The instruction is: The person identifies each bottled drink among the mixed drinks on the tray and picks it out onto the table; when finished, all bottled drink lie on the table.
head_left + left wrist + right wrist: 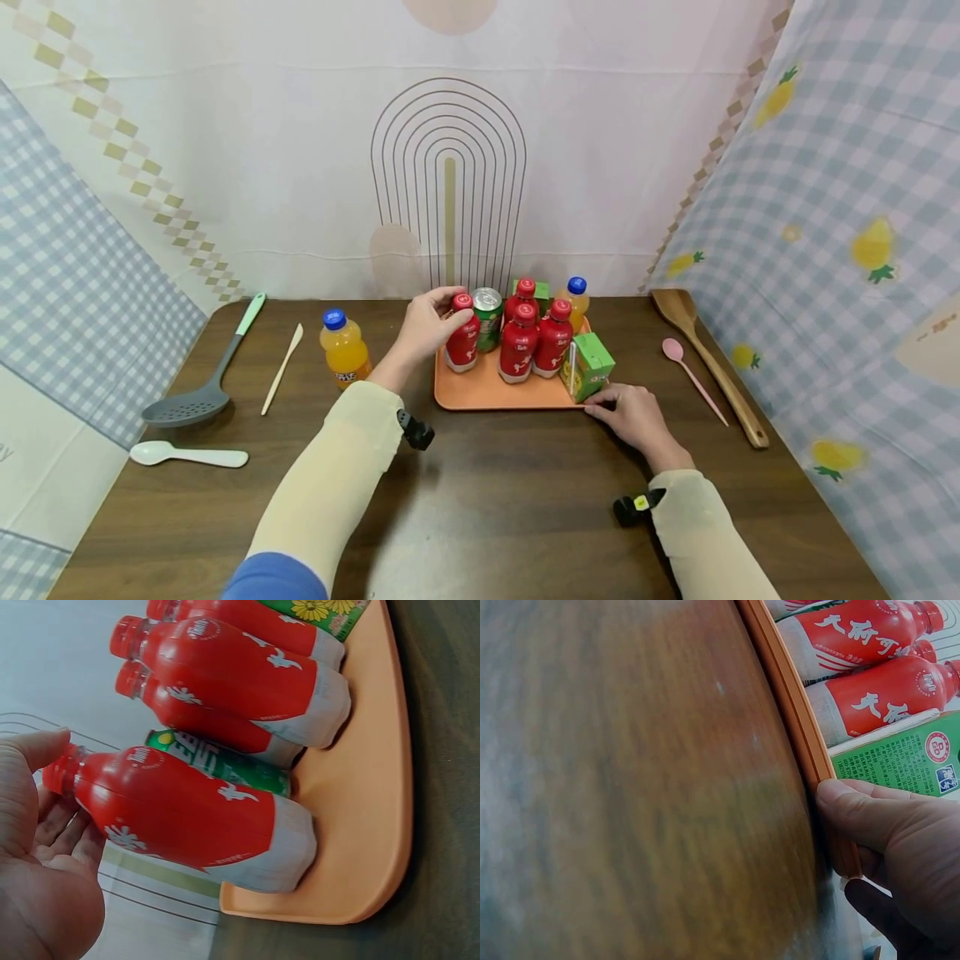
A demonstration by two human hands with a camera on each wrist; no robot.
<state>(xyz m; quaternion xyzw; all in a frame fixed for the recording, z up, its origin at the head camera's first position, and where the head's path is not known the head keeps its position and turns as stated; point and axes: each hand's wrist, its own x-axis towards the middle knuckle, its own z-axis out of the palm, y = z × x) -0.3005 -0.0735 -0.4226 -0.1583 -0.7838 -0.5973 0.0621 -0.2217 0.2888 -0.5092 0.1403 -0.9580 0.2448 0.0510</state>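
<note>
My left hand (pixel 432 325) holds a red drink bottle (pixel 187 810) by its cap, the thumb on one side and the fingers behind. That bottle's base is at the left end of an orange tray (pixel 472 396). At the tray's front right corner, my right hand (pixel 636 417) pinches the rim, with the thumb on its outer side. Beside the held bottle on the tray are a green can (pixel 487 321) and several more red bottles (pixel 518 346). A green juice carton (pixel 592 367) stands near the right hand, and an orange drink bottle (pixel 574 302) is behind it.
Left of the tray stands another orange drink bottle (pixel 345 350). Farther left lie a cream knife (pixel 282 369), a grey slotted ladle (pixel 191 404) and a white spoon (pixel 191 455). A pink spoon (pixel 693 379) and a wooden spatula (pixel 708 358) lie to the right.
</note>
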